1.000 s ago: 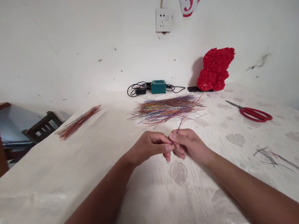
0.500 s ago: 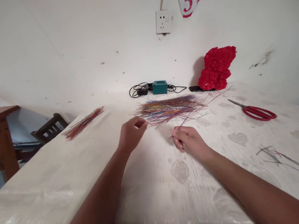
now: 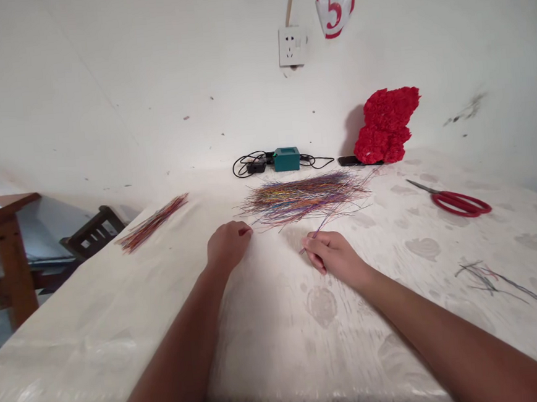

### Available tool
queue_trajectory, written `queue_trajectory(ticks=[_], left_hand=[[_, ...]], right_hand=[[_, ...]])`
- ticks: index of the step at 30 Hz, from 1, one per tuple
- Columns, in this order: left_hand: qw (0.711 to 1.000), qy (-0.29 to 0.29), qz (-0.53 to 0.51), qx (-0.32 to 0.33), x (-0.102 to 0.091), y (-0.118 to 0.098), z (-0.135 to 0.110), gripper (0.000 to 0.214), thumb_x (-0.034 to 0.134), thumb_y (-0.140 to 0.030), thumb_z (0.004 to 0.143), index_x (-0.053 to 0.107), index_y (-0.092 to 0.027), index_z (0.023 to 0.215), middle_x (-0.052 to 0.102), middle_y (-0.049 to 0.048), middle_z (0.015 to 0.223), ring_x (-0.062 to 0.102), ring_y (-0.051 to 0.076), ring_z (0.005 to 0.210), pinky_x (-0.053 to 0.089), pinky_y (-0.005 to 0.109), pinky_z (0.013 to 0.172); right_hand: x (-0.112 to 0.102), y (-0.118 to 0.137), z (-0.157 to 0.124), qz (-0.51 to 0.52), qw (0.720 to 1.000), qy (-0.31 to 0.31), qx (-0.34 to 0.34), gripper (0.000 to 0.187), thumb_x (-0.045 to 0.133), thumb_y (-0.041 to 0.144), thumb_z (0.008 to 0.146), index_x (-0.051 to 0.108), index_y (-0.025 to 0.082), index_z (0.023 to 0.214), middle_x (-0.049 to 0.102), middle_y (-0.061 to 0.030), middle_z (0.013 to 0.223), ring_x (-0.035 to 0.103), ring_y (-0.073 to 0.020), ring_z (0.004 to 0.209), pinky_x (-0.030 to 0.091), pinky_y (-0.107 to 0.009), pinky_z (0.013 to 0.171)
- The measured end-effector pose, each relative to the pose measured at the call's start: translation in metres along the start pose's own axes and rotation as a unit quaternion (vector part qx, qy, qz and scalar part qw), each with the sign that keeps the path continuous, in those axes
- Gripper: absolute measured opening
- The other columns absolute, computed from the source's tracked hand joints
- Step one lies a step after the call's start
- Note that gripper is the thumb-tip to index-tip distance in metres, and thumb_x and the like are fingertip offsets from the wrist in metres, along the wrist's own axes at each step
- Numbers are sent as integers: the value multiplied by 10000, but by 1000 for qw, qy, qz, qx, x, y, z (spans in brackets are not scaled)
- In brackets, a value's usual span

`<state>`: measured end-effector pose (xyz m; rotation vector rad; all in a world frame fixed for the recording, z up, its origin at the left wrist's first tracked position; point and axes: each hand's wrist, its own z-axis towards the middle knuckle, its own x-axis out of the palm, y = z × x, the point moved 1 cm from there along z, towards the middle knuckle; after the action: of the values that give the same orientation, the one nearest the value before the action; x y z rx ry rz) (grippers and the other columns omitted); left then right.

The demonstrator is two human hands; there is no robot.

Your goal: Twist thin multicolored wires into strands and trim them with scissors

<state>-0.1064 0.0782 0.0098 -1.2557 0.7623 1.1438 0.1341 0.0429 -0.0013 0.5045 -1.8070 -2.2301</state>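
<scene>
The two hands are apart from each other. The right hand [image 3: 335,254] pinches some thin wires [image 3: 318,228] between thumb and fingers; their short ends stick out toward 8 o'clock, and the long part goes between 1 and 2 o'clock. The left hand [image 3: 228,249], at 9 o'clock from the right one, has its fingers curled; I cannot tell if a wire is in them. The heap of wires [image 3: 303,198] lies at 2 o'clock from the left hand and at 11 o'clock from the right hand, with its long axis about from 9 to 3 o'clock. The left fingertips look to be the nearer ones, just beside the stray ends at its left side. More outward, a bundle [image 3: 154,223] rests at 10 o'clock from the left hand, its axis from 8 to 2 o'clock. From the right hand, the scissors [image 3: 440,199] lie between 2 and 3 o'clock, and some wire scraps [image 3: 491,277] between 3 and 4 o'clock
</scene>
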Motion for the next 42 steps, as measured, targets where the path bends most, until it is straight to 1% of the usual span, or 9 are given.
queue_trajectory(ticks=[6,13,17,21,25,28,35,38,42], left_hand=[[999,-33,13,0,-28,-10,-5,244,511,-363,844,734,-269,873,745,27,934,653,246,901,432,301,694],[998,-58,18,9,-87,-10,-14,198,546,-387,818,710,-278,837,739,-3,852,671,239,890,460,313,759],[997,-70,15,20,-121,-2,-25,192,577,-420,781,703,-275,775,749,-16,951,685,248,920,479,341,801],[996,-91,17,2,-165,9,-36,262,591,-522,747,728,-300,772,733,-37,800,656,200,691,467,327,645],[964,-238,-103,-65,-190,14,-38,242,636,-444,740,742,-279,882,701,-43,751,615,179,695,422,264,545],[873,-345,-344,6,-165,-2,-37,148,662,-292,761,727,-232,880,669,-62,774,631,135,757,525,302,746],[905,-76,-414,67,-30,-84,-49,161,649,-303,785,735,-168,782,711,8,724,647,150,715,520,261,687],[901,-18,-426,75,-3,-96,-58,164,635,-306,807,730,-174,792,726,18,791,651,154,748,513,254,691],[898,25,-431,83,3,-90,-63,177,632,-322,830,719,-177,777,707,13,754,631,152,745,496,246,680]], right_hand=[[0,-8,1,9,999,23,30,443,498,388,913,426,202,517,412,54,446,394,-86,392,313,-253,454],[1,-12,2,13,999,32,32,429,511,389,904,433,208,523,422,50,441,398,-92,398,337,-257,468],[1,-11,2,14,999,30,27,444,516,396,906,436,208,511,421,46,433,398,-94,397,346,-257,471],[0,-9,3,13,1000,20,17,463,516,399,911,435,209,496,418,40,413,401,-99,410,363,-254,482],[2,-5,1,17,1000,18,2,483,522,425,913,441,206,490,413,36,413,407,-106,429,368,-251,486],[6,0,-3,22,999,23,-15,505,523,461,917,442,205,490,419,32,438,418,-111,450,362,-252,486],[6,6,-6,34,998,2,-45,473,505,444,944,460,195,544,433,39,495,406,-101,466,343,-256,501],[1,1,-4,54,996,-28,-57,454,507,447,949,460,192,577,412,49,500,381,-95,461,321,-251,484],[-2,-6,0,85,994,-51,-52,443,545,472,922,466,190,589,400,53,501,353,-89,448,279,-244,438]])
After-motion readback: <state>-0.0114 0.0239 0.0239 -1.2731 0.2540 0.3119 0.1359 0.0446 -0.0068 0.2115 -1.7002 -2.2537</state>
